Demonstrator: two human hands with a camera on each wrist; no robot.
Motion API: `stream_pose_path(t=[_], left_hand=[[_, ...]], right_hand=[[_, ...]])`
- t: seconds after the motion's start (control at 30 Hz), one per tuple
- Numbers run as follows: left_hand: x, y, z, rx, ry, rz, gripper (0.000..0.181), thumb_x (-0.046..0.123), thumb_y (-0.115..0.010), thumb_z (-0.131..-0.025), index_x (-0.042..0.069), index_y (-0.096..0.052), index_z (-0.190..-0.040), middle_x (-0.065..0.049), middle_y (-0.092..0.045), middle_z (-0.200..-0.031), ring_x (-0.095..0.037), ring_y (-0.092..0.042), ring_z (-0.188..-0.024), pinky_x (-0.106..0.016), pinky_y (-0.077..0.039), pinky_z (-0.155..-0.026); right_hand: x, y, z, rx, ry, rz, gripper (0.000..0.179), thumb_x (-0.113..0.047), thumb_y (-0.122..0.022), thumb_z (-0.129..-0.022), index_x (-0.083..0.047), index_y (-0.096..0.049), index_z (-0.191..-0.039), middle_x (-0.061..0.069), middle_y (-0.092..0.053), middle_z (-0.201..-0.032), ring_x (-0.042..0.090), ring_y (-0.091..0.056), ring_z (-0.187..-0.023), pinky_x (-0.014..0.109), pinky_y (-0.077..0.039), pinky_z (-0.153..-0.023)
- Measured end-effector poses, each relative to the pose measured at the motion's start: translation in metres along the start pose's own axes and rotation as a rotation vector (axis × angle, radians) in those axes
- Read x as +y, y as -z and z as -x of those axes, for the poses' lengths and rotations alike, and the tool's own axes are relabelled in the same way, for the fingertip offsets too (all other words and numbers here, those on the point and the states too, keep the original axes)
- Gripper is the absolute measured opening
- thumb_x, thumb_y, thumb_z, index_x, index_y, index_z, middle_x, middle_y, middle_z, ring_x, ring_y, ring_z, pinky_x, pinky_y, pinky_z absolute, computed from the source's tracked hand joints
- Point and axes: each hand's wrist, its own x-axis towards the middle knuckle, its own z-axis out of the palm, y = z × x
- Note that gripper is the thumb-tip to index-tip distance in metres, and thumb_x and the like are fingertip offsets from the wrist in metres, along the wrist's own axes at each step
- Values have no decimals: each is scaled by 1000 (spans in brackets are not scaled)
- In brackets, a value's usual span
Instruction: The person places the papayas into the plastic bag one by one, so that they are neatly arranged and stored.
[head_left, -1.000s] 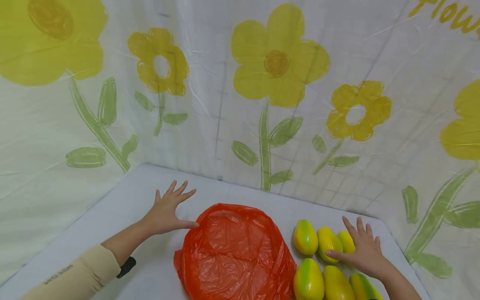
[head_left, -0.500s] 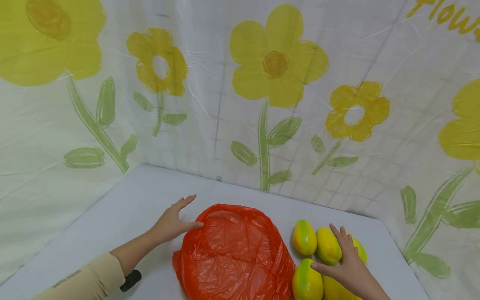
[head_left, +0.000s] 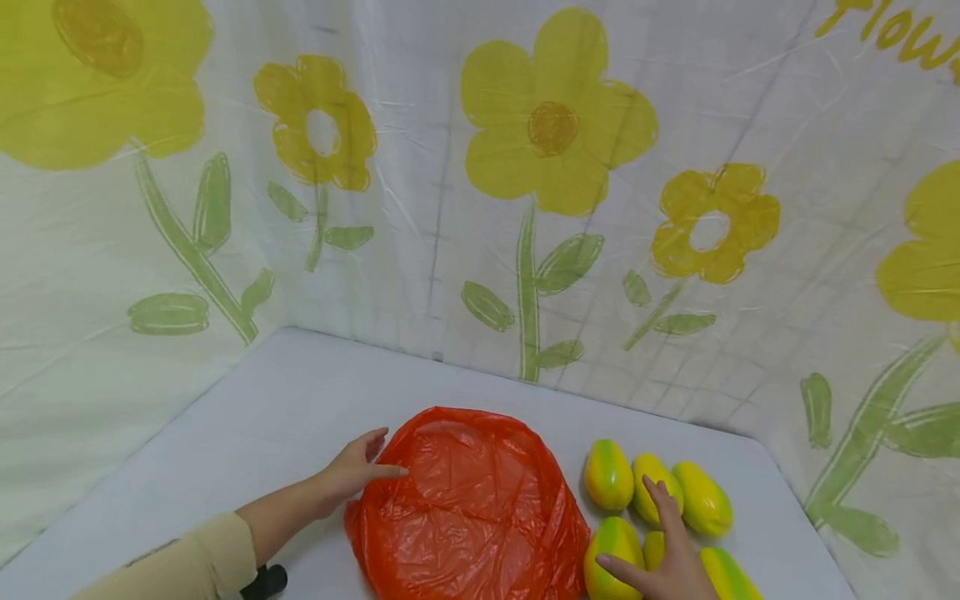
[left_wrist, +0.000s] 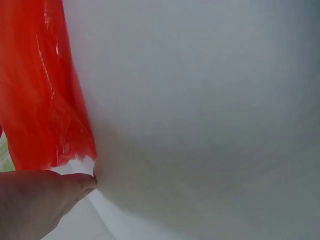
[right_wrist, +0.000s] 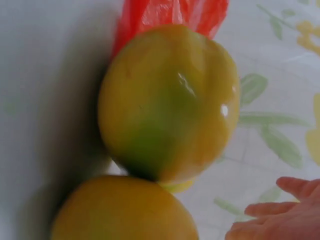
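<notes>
A red plastic bag [head_left: 472,500] stands with its mouth spread into a round shape at the front middle of the table. My left hand [head_left: 352,475] is at its left rim, thumb stretched over the edge and fingers outside. In the left wrist view, this hand [left_wrist: 37,202] is right beside the bag's red side [left_wrist: 45,90]. Several yellow-green mangoes lie right of the bag. My right hand [head_left: 675,567] reaches over them with fingers spread, thumb across the near-left mango [head_left: 611,550]. The right wrist view shows a mango [right_wrist: 170,105] apart from the fingers [right_wrist: 280,210].
A white table [head_left: 315,375] carries everything. Behind it hangs a sheet [head_left: 405,167] printed with yellow flowers. A far-left mango [head_left: 610,475] and a far-right one [head_left: 702,498] stand in the back row. A black wrist strap [head_left: 267,581] shows under the left sleeve [head_left: 172,567].
My left hand has come down and nearer along the bag's left rim, its fingers drawing together. My right hand has moved left and nearer over the mangoes, uncovering the far-right one.
</notes>
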Motion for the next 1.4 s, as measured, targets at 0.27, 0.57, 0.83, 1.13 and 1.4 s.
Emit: stream_pose_path(t=[0.27,0.57,0.83,1.13,1.4], left_hand=[[-4,-8,-1,-4,26,75,69,11,-70,-80,-2,-36,-139,-22,-48,-134,-33,-53,-114,-42,-55,-84],[-8,-11,1,-3,6,77,61,1,-62,-82,-4,-36,-138,-21,-50,-131,-27,-57,-106,-40,-56,-80],[-9,-10,3,-9,-22,86,61,-5,-57,-81,-4,-36,-138,-21,-52,-128,-21,-60,-95,-38,-58,-75],[-10,-10,4,-7,-22,88,61,-9,-55,-80,-3,-37,-138,-18,-54,-127,-20,-60,-93,-37,-58,-73],[-11,-10,4,-28,-41,81,60,-10,-52,-80,-3,-38,-138,-18,-54,-127,-19,-60,-91,-37,-58,-73]], right_hand=[[5,-19,1,55,-76,-40,121,-63,-73,-61,-22,-3,-150,22,-6,-154,53,-21,-131,71,-30,-95],[17,-41,-7,63,-131,-128,116,-62,-74,-61,-25,-9,-149,18,-11,-154,49,-28,-128,71,-31,-95],[20,-48,-11,78,-67,-84,109,-63,-72,-62,-17,-22,-147,24,-11,-153,50,-19,-132,70,-26,-99],[20,-48,-12,83,-20,-54,100,-59,-73,-64,-16,-30,-143,24,-22,-150,46,-35,-126,65,-38,-95],[19,-49,-11,124,24,-34,92,-52,-73,-70,-8,-34,-141,26,-26,-148,47,-32,-129,65,-33,-100]])
